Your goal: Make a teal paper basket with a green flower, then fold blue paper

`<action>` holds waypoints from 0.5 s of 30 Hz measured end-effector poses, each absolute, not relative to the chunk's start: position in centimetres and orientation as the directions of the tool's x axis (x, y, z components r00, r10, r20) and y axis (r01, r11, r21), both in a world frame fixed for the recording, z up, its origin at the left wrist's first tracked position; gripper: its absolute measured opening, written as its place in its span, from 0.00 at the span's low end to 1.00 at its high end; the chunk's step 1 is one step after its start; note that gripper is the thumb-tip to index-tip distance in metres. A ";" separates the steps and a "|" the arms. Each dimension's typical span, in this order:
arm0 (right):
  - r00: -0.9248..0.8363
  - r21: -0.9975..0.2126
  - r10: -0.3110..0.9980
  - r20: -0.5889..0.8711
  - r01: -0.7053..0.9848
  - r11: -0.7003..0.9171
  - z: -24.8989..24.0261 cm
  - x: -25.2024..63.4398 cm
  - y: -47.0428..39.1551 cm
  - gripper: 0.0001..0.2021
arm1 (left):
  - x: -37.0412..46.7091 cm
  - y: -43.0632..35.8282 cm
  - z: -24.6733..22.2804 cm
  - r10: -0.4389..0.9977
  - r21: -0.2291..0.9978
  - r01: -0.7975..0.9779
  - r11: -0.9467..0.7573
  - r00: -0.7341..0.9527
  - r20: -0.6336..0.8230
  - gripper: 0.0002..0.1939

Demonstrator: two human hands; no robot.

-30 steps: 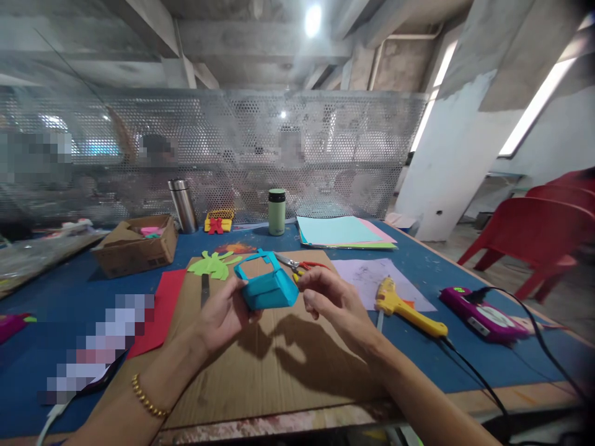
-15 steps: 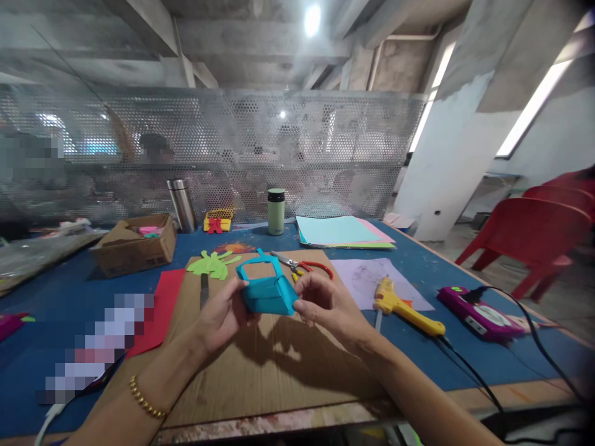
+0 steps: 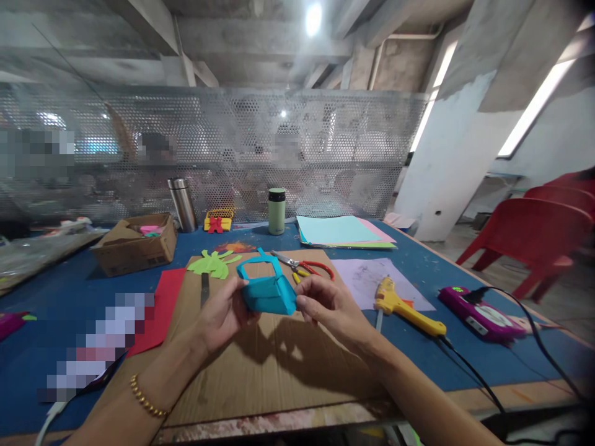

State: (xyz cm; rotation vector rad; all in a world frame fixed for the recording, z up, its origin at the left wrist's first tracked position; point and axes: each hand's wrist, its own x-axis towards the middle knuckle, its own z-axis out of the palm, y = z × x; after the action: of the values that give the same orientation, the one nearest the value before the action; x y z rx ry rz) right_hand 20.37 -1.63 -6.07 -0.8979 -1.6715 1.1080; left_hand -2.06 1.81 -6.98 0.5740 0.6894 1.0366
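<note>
Blue folded paper thing (image 3: 267, 296), up in the air over the brown cardboard (image 3: 223, 384), between the left hand (image 3: 229, 316) and the right hand (image 3: 332, 306). Tilted, with a thin blue loop (image 3: 277, 267) at the back and brown cardboard in the gap. Held on one side by the left hand, thumb on the near edge, a fingertip just peeking out below.

New since a second ago: right fingers at the pointy right corner, not off to the side with a gap like then. Turned a little too, with the low front edge facing more this way. Almost the same as half a second ago. Probably both hands on one job now: left to keep it still, right to feel or press the corner. Only a guess.

Hard to make out: the hold of the right hand. Curled, with thumb and finger close together, but cannot tell if pinching the corner or just touching it. Out of sight: most of the left fingers, behind and under the blue paper, and whatever is inside it. Partly covered by the right hand: red handles of the scissors (image 3: 320, 266), and something small and yellow (image 3: 296, 278) next to them. All covered in blurry squares: a long thing (image 3: 102, 347) at the left, with a white cable. Cut off at the bottom: both arms.
</note>
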 end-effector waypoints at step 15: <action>-0.315 -0.773 0.880 0.356 0.430 0.467 -4.7 20.3 -2.7 0.07 | -1.5 1.4 -6.0 0.911 0.716 -0.564 0.411 0.282 -0.302 0.03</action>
State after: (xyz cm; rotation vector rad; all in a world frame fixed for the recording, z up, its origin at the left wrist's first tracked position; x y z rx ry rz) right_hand 20.25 -2.74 -4.72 -1.0924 -1.9249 0.7205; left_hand -1.49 1.36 -6.03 0.5340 0.7695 1.0524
